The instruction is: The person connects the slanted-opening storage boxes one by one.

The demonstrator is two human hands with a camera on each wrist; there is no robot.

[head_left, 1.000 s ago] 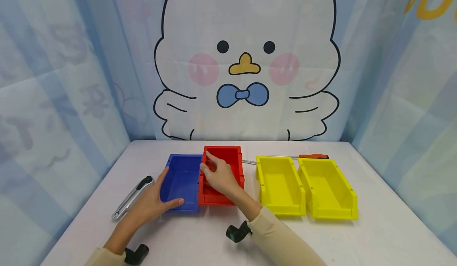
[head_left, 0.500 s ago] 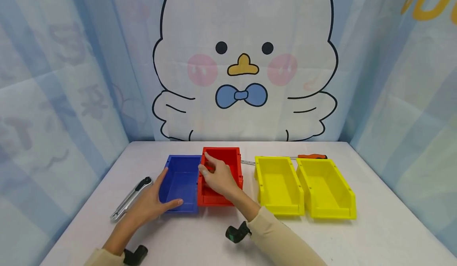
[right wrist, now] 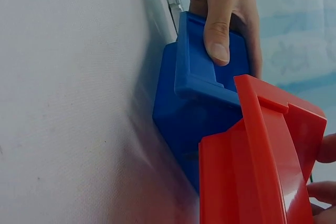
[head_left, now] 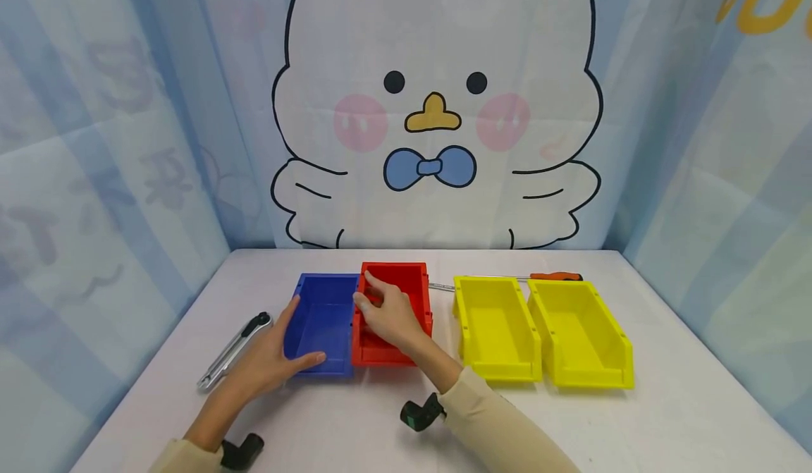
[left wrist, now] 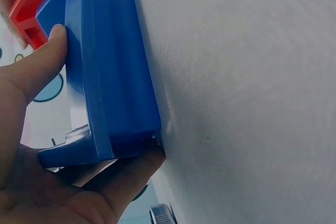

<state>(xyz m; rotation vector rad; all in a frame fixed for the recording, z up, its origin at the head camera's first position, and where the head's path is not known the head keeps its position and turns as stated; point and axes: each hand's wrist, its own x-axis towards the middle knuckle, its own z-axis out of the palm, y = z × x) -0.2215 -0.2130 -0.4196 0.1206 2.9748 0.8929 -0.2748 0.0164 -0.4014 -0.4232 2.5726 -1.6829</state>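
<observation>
A blue bin (head_left: 323,325) stands on the table with my left hand (head_left: 263,360) around its left side, the thumb over its near end. In the left wrist view the fingers of my left hand (left wrist: 79,182) lie along the outer wall of the blue bin (left wrist: 123,66). Directly to its right, touching it, is a red bin (head_left: 393,357). My right hand (head_left: 393,318) reaches over the red bin and grips its left wall; some fingertips are hidden. The right wrist view has the red bin (right wrist: 262,166) against the blue bin (right wrist: 184,114).
Two yellow bins (head_left: 497,318) (head_left: 583,332) stand side by side on the right. Behind them lies a screwdriver with an orange handle (head_left: 555,276). A metal strip (head_left: 440,287) shows beside the red bin. A silver cutter-like tool (head_left: 235,352) lies left of my left hand.
</observation>
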